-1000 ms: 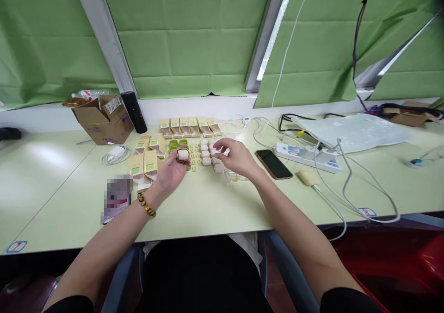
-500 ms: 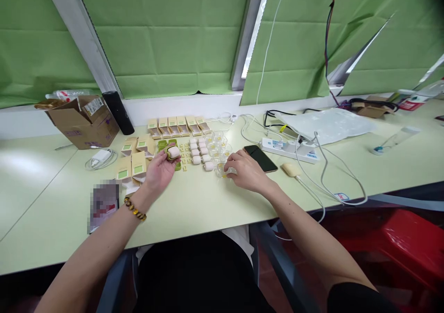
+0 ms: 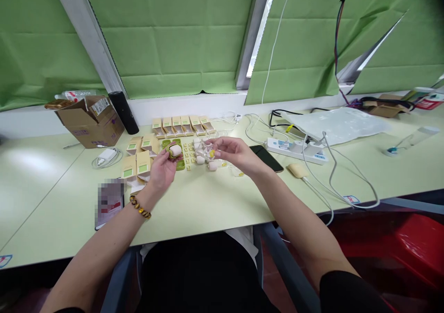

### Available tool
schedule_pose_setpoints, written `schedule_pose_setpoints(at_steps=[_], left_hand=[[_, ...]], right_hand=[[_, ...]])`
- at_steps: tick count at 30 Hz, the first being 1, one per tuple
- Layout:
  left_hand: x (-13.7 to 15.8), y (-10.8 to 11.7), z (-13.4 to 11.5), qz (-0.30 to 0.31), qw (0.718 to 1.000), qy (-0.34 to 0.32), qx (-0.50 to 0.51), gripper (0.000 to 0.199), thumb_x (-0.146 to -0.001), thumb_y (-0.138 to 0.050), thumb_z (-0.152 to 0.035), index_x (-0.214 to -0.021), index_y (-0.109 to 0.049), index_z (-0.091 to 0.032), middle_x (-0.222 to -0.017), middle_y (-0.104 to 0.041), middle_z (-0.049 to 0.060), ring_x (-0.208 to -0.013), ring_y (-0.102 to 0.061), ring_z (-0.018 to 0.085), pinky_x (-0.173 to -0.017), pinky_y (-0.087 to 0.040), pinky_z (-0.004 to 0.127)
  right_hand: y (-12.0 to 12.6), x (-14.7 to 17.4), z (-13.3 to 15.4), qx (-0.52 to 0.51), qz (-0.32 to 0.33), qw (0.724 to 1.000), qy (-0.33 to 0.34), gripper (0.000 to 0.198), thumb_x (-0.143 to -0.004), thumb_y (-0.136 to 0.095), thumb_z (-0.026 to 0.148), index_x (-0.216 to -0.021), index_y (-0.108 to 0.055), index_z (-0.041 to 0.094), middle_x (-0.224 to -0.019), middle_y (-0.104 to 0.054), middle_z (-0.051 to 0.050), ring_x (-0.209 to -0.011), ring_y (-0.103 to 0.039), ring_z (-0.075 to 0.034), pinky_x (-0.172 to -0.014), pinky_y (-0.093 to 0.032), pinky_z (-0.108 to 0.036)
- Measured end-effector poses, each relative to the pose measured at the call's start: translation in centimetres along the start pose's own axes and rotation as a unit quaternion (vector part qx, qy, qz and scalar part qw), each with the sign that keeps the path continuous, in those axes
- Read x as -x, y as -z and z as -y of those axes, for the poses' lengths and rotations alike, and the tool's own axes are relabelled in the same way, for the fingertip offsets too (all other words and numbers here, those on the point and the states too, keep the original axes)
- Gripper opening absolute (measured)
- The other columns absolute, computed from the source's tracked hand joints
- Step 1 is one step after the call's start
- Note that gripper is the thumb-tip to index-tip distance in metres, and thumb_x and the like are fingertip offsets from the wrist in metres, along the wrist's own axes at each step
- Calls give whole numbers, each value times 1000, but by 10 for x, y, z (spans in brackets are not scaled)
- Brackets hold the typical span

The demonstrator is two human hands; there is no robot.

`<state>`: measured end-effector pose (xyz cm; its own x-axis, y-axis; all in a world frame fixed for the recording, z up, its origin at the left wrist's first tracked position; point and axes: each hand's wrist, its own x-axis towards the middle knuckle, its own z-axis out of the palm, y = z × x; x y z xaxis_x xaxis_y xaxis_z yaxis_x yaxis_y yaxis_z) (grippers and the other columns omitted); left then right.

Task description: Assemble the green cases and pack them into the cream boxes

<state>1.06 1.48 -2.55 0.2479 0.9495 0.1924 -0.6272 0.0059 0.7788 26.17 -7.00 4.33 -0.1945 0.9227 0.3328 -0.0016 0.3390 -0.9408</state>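
My left hand (image 3: 163,173) is closed around a small olive-green case with a pale pink rounded block (image 3: 175,151) seated in it. Pinched in my right hand (image 3: 239,154) is a clear plastic piece with a yellow part (image 3: 210,153), close to the right of the case. Beneath and between the hands lie several pale pink blocks (image 3: 212,165), partly hidden by the right hand. Small yellow clips (image 3: 188,155) stand in rows beside green cases (image 3: 181,165). Another clear piece (image 3: 237,172) rests on the table below my right wrist.
Open cream cartons (image 3: 143,164) stand left of my left hand, with a row of more cartons (image 3: 186,127) behind. A black phone (image 3: 266,159), a white power strip (image 3: 312,152) and loose cables lie right. A cardboard box (image 3: 90,127) and black cylinder (image 3: 124,113) stand back left.
My right hand has lifted a clear plastic piece off the table and moved it left, towards the case. My left hand still holds the green case; the view has shifted slightly.
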Motion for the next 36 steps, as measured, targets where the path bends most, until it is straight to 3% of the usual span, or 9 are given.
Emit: schedule_pose_setpoints(at_steps=[3,6,10,14,20,25,27,31,36], left_hand=[[-1,1,1,-2,1000,-16,0,28,-89,-64,-24,-113,-76,-17,-121,-74,11,-96,-68,19,-92,-57,36],[-2,1,2,-8,1000,-24,1,27,-89,-65,-23,-112,-77,-17,-119,-75,11,-95,-68,19,-91,-57,35],[-2,2,3,-17,999,-31,4,26,-88,-67,-25,-111,-77,-17,-119,-75,11,-93,-68,18,-88,-57,34],[-1,4,4,-10,999,-34,-3,28,-88,-69,-26,-113,-76,-16,-118,-74,11,-93,-68,19,-89,-57,34],[0,8,5,9,997,-62,-42,31,-90,-72,-32,-118,-74,-18,-123,-72,12,-97,-67,21,-92,-57,38],[1,8,6,1,990,-113,-82,36,-91,-74,-36,-123,-73,-20,-125,-71,11,-99,-67,20,-85,-57,32],[3,6,6,-5,987,-131,-98,37,-91,-76,-37,-125,-73,-21,-124,-71,10,-101,-67,19,-84,-58,31],[6,3,6,-14,981,-150,-124,42,-91,-77,-40,-130,-71,-24,-120,-73,7,-104,-68,19,-88,-58,30],[11,1,6,-2,975,-151,-164,50,-92,-76,-42,-139,-66,-26,-120,-74,7,-110,-70,20,-97,-57,31]], right_hand=[[-14,-24,-8,-192,38,980,-22,26,-81,-88,35,-88,-68,21,-103,-75,-5,-106,-73,-25,-102,-59,-50],[-26,-39,-23,-309,2,951,-27,23,-81,-85,26,-92,-66,22,-108,-78,-5,-105,-77,-25,-107,-58,-50],[-32,-43,-45,-400,-61,912,-60,10,-92,-69,28,-97,-64,20,-105,-81,-10,-103,-78,-26,-104,-62,-50],[-30,-39,-56,-425,-74,898,-82,9,-93,-63,29,-95,-61,21,-108,-80,-14,-100,-78,-26,-100,-64,-50],[-31,-34,-57,-352,-51,934,-36,29,-83,-80,30,-102,-59,26,-105,-76,-4,-105,-76,-26,-102,-61,-51],[-38,-34,-69,-180,-87,979,39,59,-72,-90,38,-120,-56,31,-115,-67,-3,-104,-66,-22,-81,-63,-37],[-43,-34,-74,-110,-98,987,66,64,-73,-90,40,-125,-54,31,-117,-64,-4,-111,-63,-23,-85,-61,-35],[-54,-27,-76,4,-122,987,108,59,-81,-83,33,-132,-53,31,-125,-60,-6,-127,-57,-25,-107,-52,-43],[-63,-22,-76,9,-121,989,90,67,-77,-86,27,-136,-55,33,-129,-60,-7,-120,-61,-25,-109,-51,-46]])
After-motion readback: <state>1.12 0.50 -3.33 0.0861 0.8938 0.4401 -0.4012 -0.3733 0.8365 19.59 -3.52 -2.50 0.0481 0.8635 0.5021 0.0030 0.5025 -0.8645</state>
